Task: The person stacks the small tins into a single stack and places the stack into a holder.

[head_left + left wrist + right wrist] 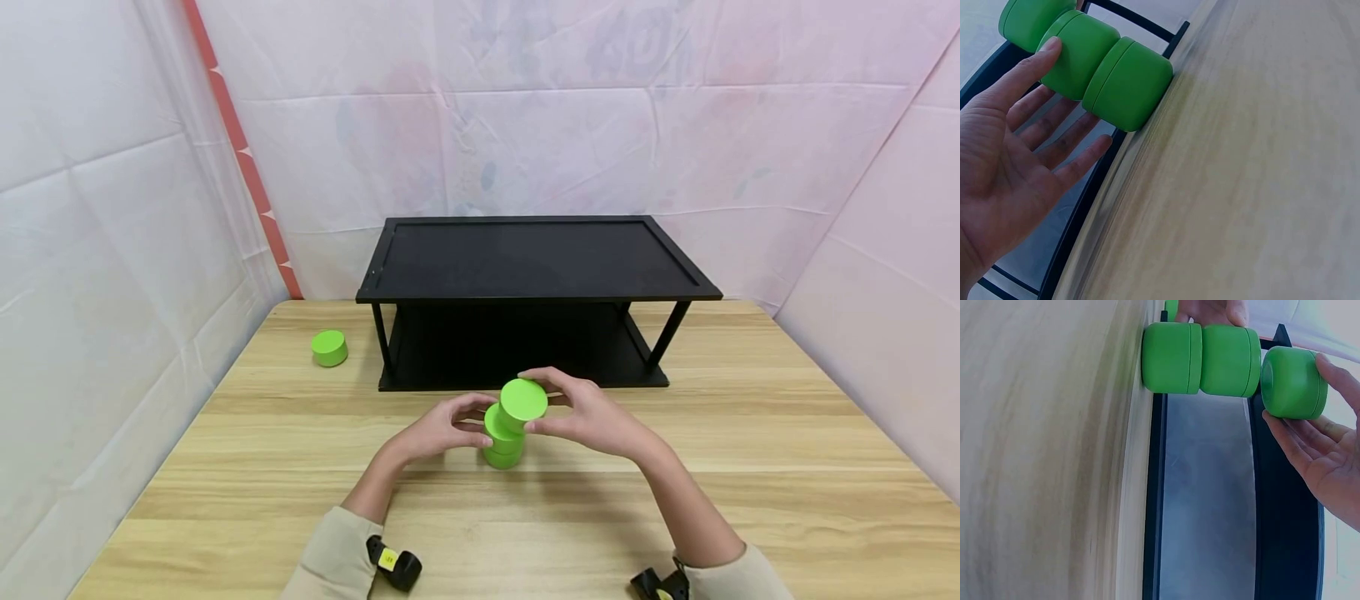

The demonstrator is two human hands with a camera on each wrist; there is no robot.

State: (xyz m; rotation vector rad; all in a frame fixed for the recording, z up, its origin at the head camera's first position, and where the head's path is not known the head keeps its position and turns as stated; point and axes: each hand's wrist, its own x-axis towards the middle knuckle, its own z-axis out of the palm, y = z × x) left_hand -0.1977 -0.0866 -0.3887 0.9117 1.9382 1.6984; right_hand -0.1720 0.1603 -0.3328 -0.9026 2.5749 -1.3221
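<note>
Head view shows the right hand (589,413) pinching a green canister (522,400) by its sides, leaving its base free above a two-canister stack (503,457), whose upper canister (505,436) the left hand (444,427) clasps, apparently for steadiness; whether held canister and stack touch is hard to tell.

No txt can be read here. Tiny chars on yellow label (387,559), blk wrist device (406,572), lower ctr-L, too blurry to be made out; 2nd label (663,595), bottom edge ctr-R, cut off. Letter-like marks (633,40) on white sheet (555,150), top ctr-R, too faint to be deciphered.
</note>
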